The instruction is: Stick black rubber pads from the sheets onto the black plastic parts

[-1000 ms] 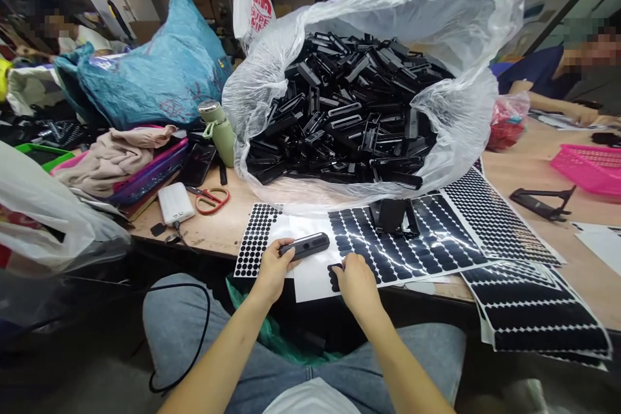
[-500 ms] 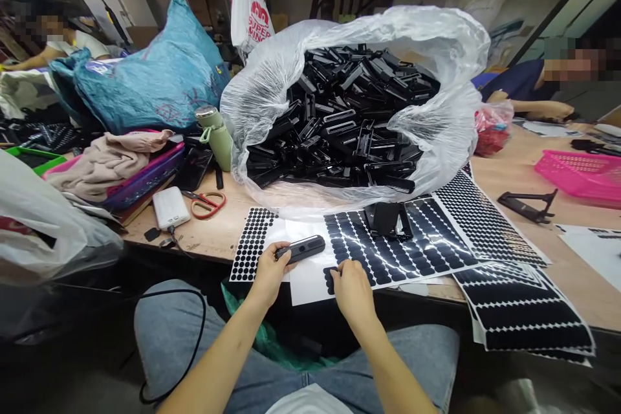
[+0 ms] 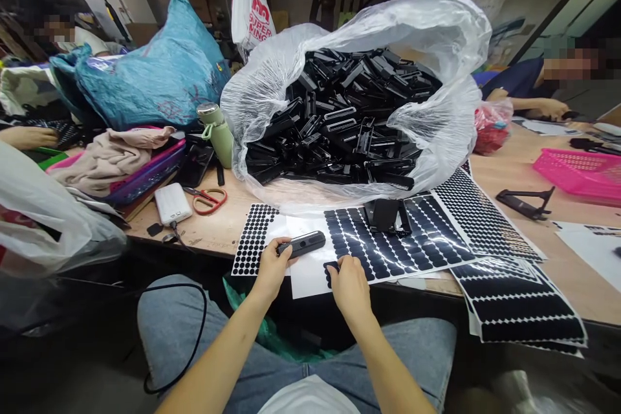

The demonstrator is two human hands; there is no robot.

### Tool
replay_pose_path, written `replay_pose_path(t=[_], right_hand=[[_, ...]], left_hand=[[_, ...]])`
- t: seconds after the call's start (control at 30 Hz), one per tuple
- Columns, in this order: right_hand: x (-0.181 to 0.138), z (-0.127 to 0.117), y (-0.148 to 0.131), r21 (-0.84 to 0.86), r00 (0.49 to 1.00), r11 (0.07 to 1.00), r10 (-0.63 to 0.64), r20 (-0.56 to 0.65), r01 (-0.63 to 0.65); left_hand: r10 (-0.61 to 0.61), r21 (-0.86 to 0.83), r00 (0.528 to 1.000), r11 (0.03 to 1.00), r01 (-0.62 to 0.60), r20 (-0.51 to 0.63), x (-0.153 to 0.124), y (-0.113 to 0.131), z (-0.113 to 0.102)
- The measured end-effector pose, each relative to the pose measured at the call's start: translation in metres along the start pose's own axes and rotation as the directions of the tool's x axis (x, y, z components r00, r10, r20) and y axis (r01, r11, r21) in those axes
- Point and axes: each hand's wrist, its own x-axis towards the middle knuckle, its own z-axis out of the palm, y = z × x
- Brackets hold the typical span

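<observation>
My left hand [image 3: 270, 268] grips one end of a long black plastic part [image 3: 305, 243], holding it just above the table's front edge. My right hand [image 3: 350, 282] rests on a white sheet of black round stickers [image 3: 388, 247], its fingertips pinched at the sheet's near corner; whether a sticker is between them is hidden. Behind the sheets a large clear plastic bag [image 3: 436, 110] lies open, full of black plastic parts [image 3: 344, 123]. One black part [image 3: 388, 216] lies on the sticker sheet.
More sticker sheets [image 3: 514, 304] overhang the table edge at right. Red scissors [image 3: 208, 199], a white power bank [image 3: 173, 203], a green bottle [image 3: 218, 132] and a blue bag [image 3: 155, 71] lie at left. A pink basket [image 3: 577, 171] and other people sit around.
The view shifted slightly. Both hands stay almost where they were; the right hand keeps working at the sheet's near corner.
</observation>
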Motion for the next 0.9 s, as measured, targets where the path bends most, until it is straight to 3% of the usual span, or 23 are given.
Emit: replay_pose_path(t=[0.17,0.27,0.37,0.5,0.9], right_hand=[[0.002,-0.013,0.007,0.363,0.994,0.928,-0.105,0.037,0.085],[0.012,-0.027,0.012,0.66,0.988,0.752,-0.103,0.115,0.002],[0.024,-0.039,0.012,0.82,0.972,0.555,-0.086,0.219,-0.136],[0.027,-0.047,0.005,0.866,0.944,0.445,-0.117,0.308,-0.227],[0.021,-0.042,0.01,0.879,0.954,0.418,-0.082,0.287,-0.228]], left_hand=[[-0.032,-0.055,0.999,0.998,0.033,0.023,-0.003,0.007,-0.001],[-0.085,-0.123,0.983,0.987,0.106,0.162,-0.01,0.021,-0.004],[-0.096,-0.13,0.956,0.982,0.137,0.277,-0.021,0.036,-0.004],[-0.07,-0.107,0.958,0.989,0.103,0.277,-0.033,0.046,0.002],[-0.044,-0.05,0.963,0.997,0.059,0.267,-0.041,0.046,0.009]])
